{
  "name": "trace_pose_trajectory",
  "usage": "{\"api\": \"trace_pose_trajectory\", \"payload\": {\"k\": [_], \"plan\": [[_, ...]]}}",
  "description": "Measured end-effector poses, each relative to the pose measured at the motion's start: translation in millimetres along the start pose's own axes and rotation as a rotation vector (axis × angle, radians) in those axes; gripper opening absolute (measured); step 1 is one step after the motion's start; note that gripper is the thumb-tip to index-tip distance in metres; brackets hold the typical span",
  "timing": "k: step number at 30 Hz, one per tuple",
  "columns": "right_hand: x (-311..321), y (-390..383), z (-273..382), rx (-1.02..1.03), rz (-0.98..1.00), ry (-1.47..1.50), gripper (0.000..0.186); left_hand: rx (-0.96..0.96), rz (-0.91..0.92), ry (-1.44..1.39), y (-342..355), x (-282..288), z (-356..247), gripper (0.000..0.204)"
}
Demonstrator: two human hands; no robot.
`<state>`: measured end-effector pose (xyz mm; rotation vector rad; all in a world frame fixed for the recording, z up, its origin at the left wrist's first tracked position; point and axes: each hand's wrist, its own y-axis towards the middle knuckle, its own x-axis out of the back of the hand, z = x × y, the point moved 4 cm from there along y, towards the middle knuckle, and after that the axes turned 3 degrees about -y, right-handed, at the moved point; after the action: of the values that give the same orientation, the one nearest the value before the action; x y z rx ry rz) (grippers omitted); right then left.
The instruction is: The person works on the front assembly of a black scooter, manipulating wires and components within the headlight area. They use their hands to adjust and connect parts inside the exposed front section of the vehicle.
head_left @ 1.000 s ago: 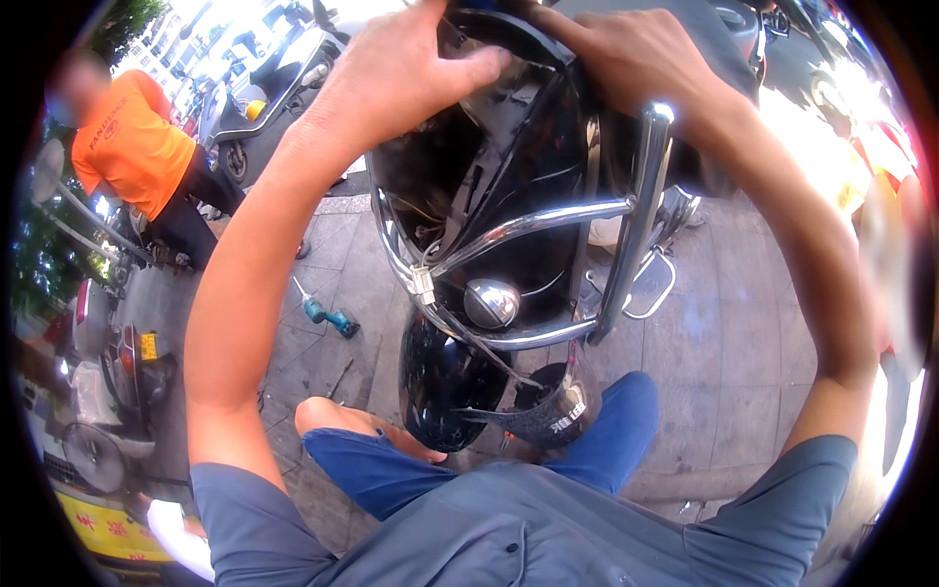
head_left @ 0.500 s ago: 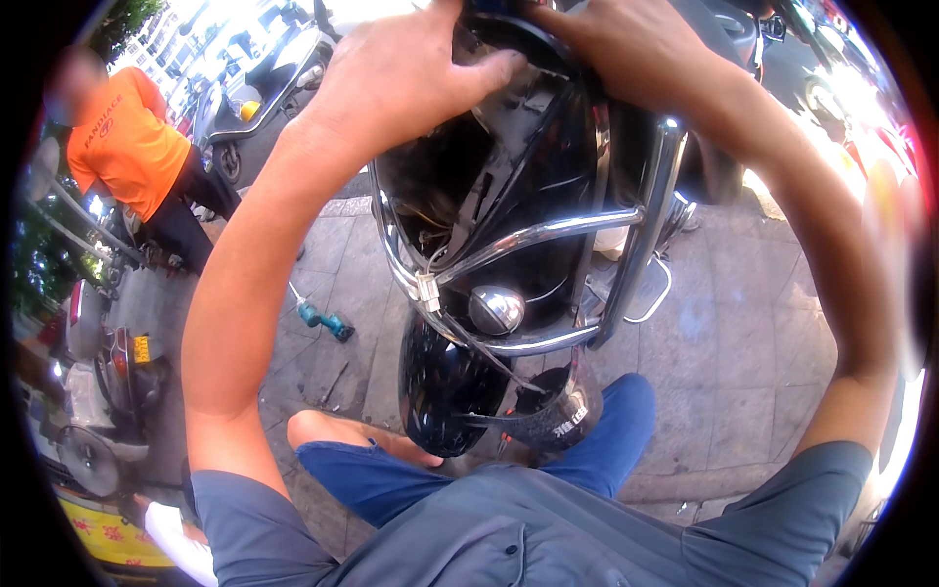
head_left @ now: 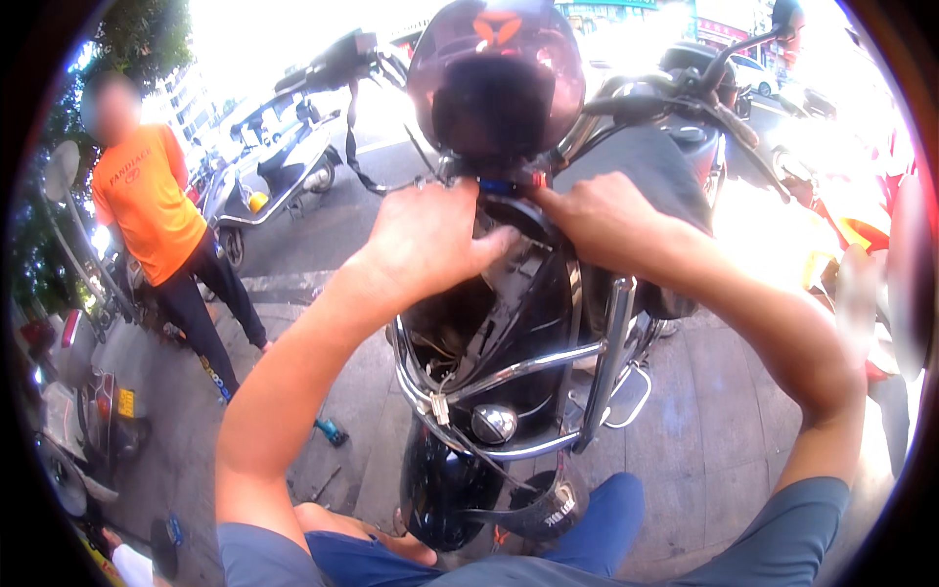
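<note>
My left hand (head_left: 425,230) grips the upper edge of a black scooter front body (head_left: 528,333), fingers curled over it and thumb inward. My right hand (head_left: 597,220) grips the same top edge at its right, its fingertips partly hidden. Between and below my hands is an open cavity with dark plastic parts and wires. A chrome guard bar (head_left: 616,333) curves around a round chrome piece (head_left: 494,423). Below are a black fender (head_left: 440,489) and a curved dark panel (head_left: 533,509). A dark helmet (head_left: 494,68) with an orange emblem sits just beyond my hands.
Handlebars (head_left: 631,103) flank the helmet. A person in an orange shirt (head_left: 156,215) stands at left, near parked scooters (head_left: 274,186). A teal drill (head_left: 333,430) lies on the pavement (head_left: 704,421). Red-and-white vehicle parts (head_left: 871,293) are at the right rim.
My view has tilted up, so the helmet and handlebars now show and the scooter body sits lower in the picture. Both hands remain on the upper edge.
</note>
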<state>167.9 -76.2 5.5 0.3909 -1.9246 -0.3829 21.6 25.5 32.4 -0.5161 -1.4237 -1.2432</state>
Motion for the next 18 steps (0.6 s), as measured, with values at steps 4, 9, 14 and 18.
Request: {"api": "trace_pose_trajectory", "payload": {"k": [4, 9, 14, 18], "plan": [[-2, 1, 2, 0.009, 0.022, 0.064, 0.027, -0.002, 0.030, -0.007, 1, -2, 3, 0.062], [-8, -10, -7, -0.036, -0.013, 0.201, 0.049, -0.004, 0.040, -0.002, 2, 2, 0, 0.062], [-15, -23, -14, -0.044, -0.016, 0.215, 0.068, -0.021, 0.073, -0.056, 0, 5, 1, 0.065], [-19, -21, -12, -0.073, -0.012, 0.250, 0.072, 0.033, 0.149, -0.063, 1, 9, -2, 0.068]]}}
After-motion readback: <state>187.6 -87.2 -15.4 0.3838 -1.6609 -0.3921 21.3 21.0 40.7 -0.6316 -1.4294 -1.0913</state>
